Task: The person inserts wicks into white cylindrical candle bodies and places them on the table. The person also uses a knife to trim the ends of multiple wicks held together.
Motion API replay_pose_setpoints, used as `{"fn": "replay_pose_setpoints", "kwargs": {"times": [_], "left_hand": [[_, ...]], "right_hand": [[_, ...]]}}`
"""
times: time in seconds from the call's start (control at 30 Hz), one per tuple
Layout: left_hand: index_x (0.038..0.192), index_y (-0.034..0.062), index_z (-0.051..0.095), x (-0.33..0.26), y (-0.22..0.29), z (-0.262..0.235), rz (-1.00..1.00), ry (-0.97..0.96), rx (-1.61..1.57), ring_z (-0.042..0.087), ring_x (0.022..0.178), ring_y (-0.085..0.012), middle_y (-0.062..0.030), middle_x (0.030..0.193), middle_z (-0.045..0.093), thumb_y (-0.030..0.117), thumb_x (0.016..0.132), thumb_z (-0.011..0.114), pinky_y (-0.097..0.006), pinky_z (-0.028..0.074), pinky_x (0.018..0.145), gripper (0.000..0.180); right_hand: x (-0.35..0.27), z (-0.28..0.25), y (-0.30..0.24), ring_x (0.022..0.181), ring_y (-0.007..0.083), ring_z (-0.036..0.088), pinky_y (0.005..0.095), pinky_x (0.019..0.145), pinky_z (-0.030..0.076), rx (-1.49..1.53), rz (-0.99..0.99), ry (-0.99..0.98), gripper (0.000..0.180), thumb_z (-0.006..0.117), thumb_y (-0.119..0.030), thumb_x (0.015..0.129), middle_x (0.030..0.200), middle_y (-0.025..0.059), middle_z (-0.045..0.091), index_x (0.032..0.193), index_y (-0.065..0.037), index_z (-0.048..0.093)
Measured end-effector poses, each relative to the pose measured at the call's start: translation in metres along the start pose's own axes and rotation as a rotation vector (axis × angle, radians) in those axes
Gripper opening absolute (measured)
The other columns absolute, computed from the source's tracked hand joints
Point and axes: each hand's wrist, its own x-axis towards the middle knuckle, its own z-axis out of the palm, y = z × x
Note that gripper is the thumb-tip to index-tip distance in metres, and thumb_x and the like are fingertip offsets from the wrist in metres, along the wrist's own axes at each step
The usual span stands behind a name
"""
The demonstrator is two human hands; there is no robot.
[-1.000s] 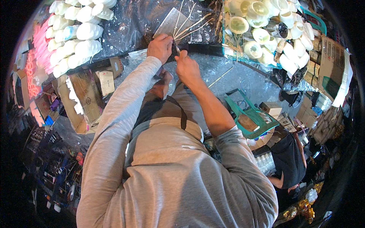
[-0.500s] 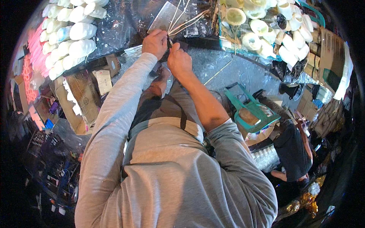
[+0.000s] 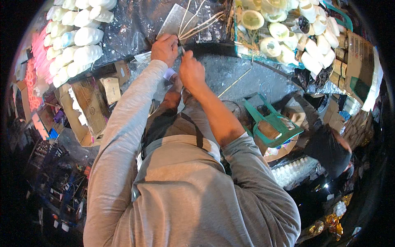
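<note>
The left hand (image 3: 165, 48), at the near edge of the grey plate (image 3: 172, 24), pinches thin pale sticks (image 3: 205, 25), which fan out across and right of the plate. The right hand (image 3: 192, 71), nearer the body than the plate, is curled around a slim tool (image 3: 181, 50), mostly hidden. On the worktop (image 3: 131, 24), white cups (image 3: 88, 36) stand left of the plate; cream cups (image 3: 279, 31) crowd well to its right.
</note>
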Motion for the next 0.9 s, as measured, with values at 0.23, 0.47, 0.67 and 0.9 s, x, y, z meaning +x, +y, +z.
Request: {"fn": "replay_pose_setpoints", "kwargs": {"times": [0.23, 0.47, 0.67, 0.9], "left_hand": [[0.1, 0.0047, 0.074, 0.0, -0.003, 0.004, -0.004, 0.053, -0.023, 0.071, 0.087, -0.0345, -0.0138, 0.099, 0.073, 0.009, 0.09, 0.069, -0.041, 0.056, 0.082, 0.012], [0.102, 0.0017, 0.077, -0.021, -0.001, -0.043, -0.104, 0.187, -0.113, 0.069, 0.076, -0.023, -0.0112, 0.089, 0.073, 0.011, 0.096, 0.067, -0.035, 0.055, 0.072, 0.015], [0.122, -0.0002, 0.069, -0.069, 0.01, -0.093, -0.411, -0.022, -0.953, 0.052, 0.071, -0.0061, 0.0003, 0.088, 0.063, 0.01, 0.103, 0.061, -0.023, 0.043, 0.062, 0.023], [0.129, 0.0001, 0.059, -0.074, 0.044, -0.113, -0.358, -0.074, -1.074, 0.061, 0.077, -0.0082, -0.0045, 0.103, 0.067, 0.008, 0.101, 0.064, -0.025, 0.053, 0.069, 0.029]], "right_hand": [[0.001, 0.008, 0.006, 0.081, 0.0423, 0.075, 0.0503, 0.069, 0.062, -0.073, 0.057, -0.069, 0.033, 0.065, -0.021, 0.093, 0.092, 0.0265, 0.072, 0.108, 0.001, 0.046], [-0.007, -0.011, 0.014, 0.079, 0.04, 0.075, 0.0487, 0.067, 0.06, 0.008, 0.039, -0.073, 0.039, 0.074, -0.028, 0.091, 0.084, 0.0214, 0.073, 0.11, -0.002, 0.053], [-0.025, -0.06, -0.016, 0.061, 0.0111, 0.062, 0.0265, 0.052, 0.047, 1.189, 0.176, -0.213, 0.032, 0.08, -0.019, 0.091, 0.08, 0.0032, 0.069, 0.118, -0.002, 0.073], [-0.017, -0.076, -0.063, 0.065, 0.0084, 0.064, 0.024, 0.056, 0.05, 1.181, 0.072, -0.309, 0.02, 0.079, -0.01, 0.09, 0.085, 0.0047, 0.073, 0.107, 0.001, 0.075]]}}
